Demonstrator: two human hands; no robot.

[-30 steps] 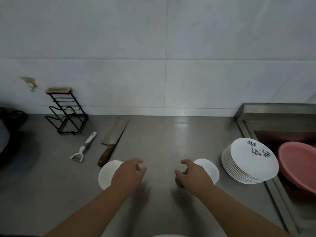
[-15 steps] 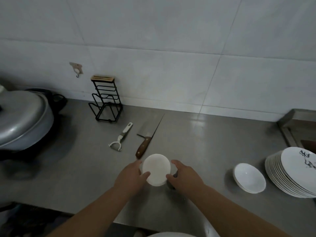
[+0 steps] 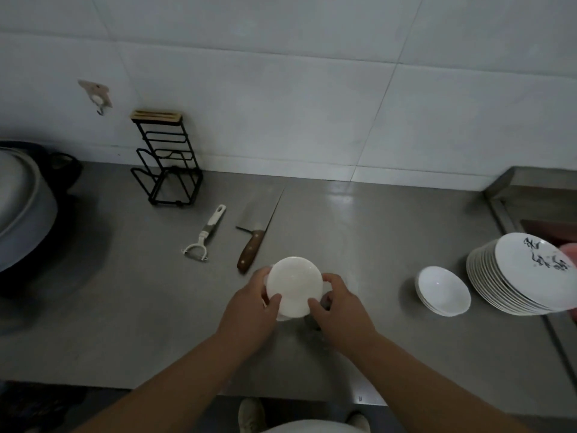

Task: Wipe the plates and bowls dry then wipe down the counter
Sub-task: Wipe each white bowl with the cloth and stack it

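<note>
Bowl [image 3: 293, 285] first: small, plain white, held over the front middle of the counter [image 3: 125, 307], its hollow turned up toward the camera. The left hand [image 3: 251, 307] curls round its left rim, thumb on the near edge. The right hand [image 3: 342, 309] pinches the right rim the same way, so both hands grip it. Something small and dark shows under the right palm; it may be a cloth, but I cannot tell.

To dry the bowl well, I judge one hand should steady the rim while the other works a cloth round the hollow, then the underside. Turning the bowl bit by bit would leave no wet patch, and keeping it low over the counter guards against a slip.

Just beyond lie a knife [image 3: 251, 248] and a peeler [image 3: 203, 235], so the hands should keep away from the blade. To the right stand a short stack of small bowls [image 3: 443, 292] and, beside it, a tall stack of plates [image 3: 499, 282] near the sink [image 3: 505, 214].
</note>
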